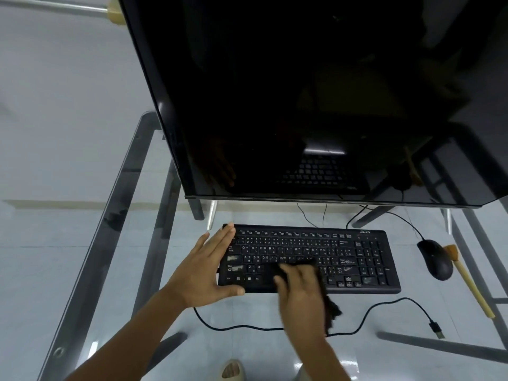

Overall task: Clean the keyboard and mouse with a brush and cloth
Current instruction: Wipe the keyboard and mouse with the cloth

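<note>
right hand (299,292) blurred | cloth (331,312) half hidden | keyboard (357,259)

Just one view, head-mounted, wide-angle, tilted forward and down over a glass desk (90,243). Sits pretty close above the left hand (204,266) and right hand (301,291), forearms coming in from the bottom edge. Straight ahead past the hands, a dark monitor (302,92) fills the upper frame. Heavy bending at the edges.
</note>
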